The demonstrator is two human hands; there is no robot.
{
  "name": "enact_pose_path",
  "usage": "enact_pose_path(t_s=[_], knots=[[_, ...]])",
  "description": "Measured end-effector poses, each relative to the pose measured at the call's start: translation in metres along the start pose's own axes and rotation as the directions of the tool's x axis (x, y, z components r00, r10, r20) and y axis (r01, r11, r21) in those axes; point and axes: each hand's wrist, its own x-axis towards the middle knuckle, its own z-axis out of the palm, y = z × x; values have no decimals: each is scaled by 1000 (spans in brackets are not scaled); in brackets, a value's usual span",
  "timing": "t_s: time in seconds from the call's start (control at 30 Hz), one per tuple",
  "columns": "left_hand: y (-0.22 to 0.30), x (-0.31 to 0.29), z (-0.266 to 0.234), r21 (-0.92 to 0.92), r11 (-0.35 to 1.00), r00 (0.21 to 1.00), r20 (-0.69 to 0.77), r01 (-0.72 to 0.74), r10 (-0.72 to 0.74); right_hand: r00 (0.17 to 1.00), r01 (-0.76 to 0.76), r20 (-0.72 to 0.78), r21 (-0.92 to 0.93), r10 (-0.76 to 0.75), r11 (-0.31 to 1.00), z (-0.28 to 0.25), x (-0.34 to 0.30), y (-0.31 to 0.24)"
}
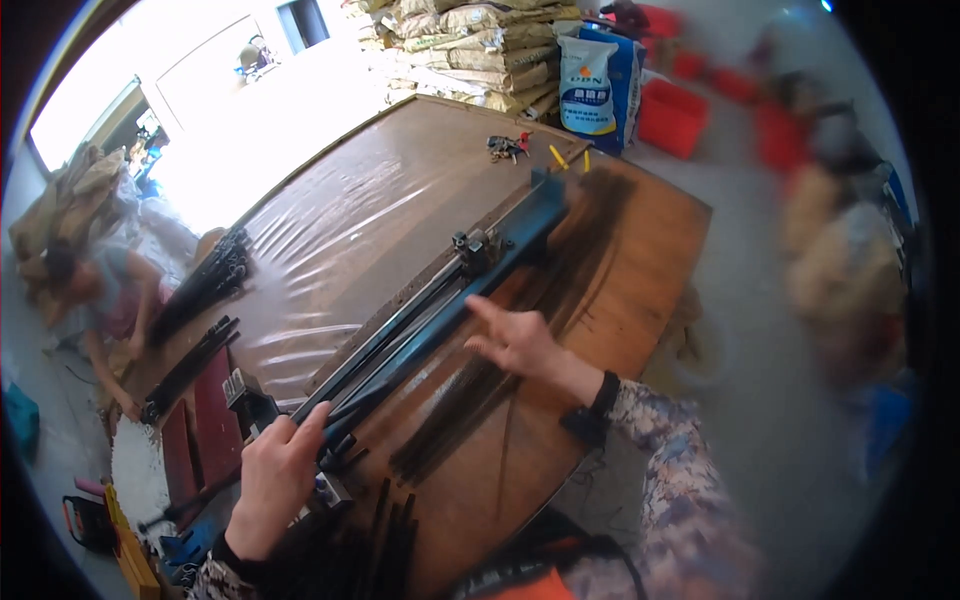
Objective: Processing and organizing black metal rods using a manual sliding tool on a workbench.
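A long blue metal rail jig (470, 280) with dark rods along it lies diagonally across a brown wooden table (650, 250). My left hand (275, 475) rests on the near end of the rail, fingers curled over the dark rods there. My right hand (515, 340) hovers open, fingers spread, just to the right of the rail's middle, over a loose spread of thin dark strips (520, 330) lying on the table. It holds nothing. A small clamp block (475, 245) sits on the rail farther up.
Clear plastic sheet (340, 230) covers the table's left half. Bundles of black rods (200, 290) lie at the left edge, where another person (95, 300) crouches. Small tools (508, 146) lie at the far end. Sacks (480, 45) and red crates (672, 115) stand behind.
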Motion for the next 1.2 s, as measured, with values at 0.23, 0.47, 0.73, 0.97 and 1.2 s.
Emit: enact_pose_path(t_s=[0.23,0.47,0.73,0.97,1.2], knots=[[-24,-1,15,82,994,998,17,-68,67,997,69,-19,-195,-74,978,17,8,49],[9,16,9,59,997,993,110,-57,50,966,168,183,97,-183,981,43,33,-89],[2,-21,-32,139,989,996,76,42,-53,989,81,76,445,-128,892,41,29,-72],[4,-38,-41,149,986,997,5,75,-76,974,196,47,304,-221,932,38,50,-84],[-40,-107,-71,45,927,891,-298,372,-343,974,205,42,236,-221,950,70,56,-93]])
